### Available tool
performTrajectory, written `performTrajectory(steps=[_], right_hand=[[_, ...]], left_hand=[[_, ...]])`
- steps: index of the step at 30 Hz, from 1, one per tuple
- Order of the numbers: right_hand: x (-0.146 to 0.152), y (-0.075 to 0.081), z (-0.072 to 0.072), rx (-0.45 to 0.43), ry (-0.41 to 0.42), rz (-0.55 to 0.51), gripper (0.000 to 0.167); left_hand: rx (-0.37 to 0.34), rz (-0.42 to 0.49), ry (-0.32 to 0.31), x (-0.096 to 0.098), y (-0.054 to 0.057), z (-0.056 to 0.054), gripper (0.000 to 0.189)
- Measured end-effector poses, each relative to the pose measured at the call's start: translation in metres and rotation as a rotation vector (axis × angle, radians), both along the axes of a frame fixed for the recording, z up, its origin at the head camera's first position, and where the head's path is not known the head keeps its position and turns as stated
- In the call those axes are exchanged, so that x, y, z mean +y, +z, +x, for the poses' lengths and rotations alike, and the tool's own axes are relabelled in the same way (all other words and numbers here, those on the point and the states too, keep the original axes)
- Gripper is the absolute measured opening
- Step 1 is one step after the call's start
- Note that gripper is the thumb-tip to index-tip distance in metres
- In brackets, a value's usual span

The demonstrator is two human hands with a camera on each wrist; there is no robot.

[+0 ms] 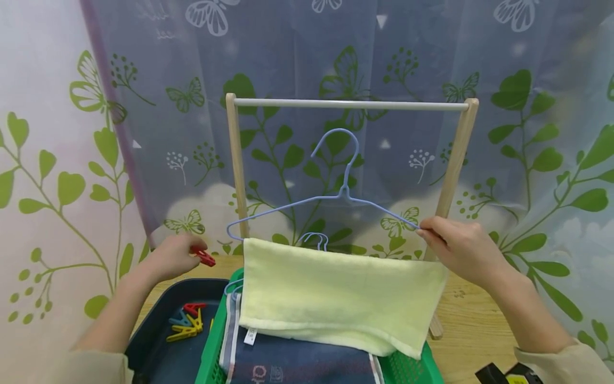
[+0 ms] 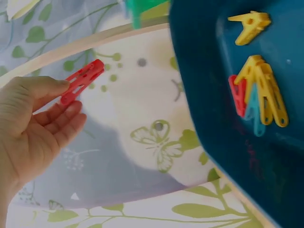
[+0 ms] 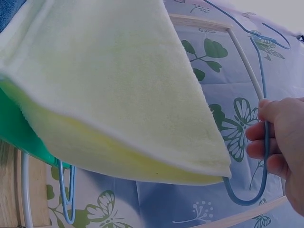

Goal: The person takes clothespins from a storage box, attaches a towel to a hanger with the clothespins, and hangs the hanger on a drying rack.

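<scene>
My right hand (image 1: 462, 248) grips the right end of a blue clothes hanger (image 1: 307, 199), its fingers curled round the wire in the right wrist view. A pale yellow towel (image 1: 336, 293) hangs folded over the hanger's lower bar. Off to the left, my left hand (image 1: 174, 258) pinches a red clothespin (image 2: 83, 81) between thumb and fingers, apart from the towel. Beneath the yellow towel lies a dark blue cloth (image 1: 307, 362) with striped edges, in a green basket (image 1: 211, 346).
A drying rack with a white bar (image 1: 350, 104) and wooden posts stands behind the hanger. More blue hangers (image 1: 316, 237) show behind the towel. At left a dark tray (image 1: 163, 341) holds several clothespins (image 1: 189, 325). A black and yellow object (image 1: 515, 376) sits at lower right.
</scene>
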State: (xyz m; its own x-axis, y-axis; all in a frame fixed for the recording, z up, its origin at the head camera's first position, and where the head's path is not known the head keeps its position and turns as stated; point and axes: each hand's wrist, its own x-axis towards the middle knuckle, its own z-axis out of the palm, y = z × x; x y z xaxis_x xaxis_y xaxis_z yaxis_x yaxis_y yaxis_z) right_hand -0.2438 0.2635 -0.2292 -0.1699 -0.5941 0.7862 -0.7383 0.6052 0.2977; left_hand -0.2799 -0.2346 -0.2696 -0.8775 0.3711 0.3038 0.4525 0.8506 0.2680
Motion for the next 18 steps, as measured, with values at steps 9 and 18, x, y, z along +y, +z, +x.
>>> performTrajectory(steps=[9, 18], right_hand=[[0.000, 0.001, -0.003, 0.040, -0.013, -0.019, 0.047], [-0.002, 0.002, -0.003, 0.037, 0.004, -0.023, 0.046]], left_hand=[[0.083, 0.064, -0.009, 0.006, 0.026, 0.017, 0.033], [0.087, 0.017, -0.031, 0.015, 0.037, 0.026, 0.020]])
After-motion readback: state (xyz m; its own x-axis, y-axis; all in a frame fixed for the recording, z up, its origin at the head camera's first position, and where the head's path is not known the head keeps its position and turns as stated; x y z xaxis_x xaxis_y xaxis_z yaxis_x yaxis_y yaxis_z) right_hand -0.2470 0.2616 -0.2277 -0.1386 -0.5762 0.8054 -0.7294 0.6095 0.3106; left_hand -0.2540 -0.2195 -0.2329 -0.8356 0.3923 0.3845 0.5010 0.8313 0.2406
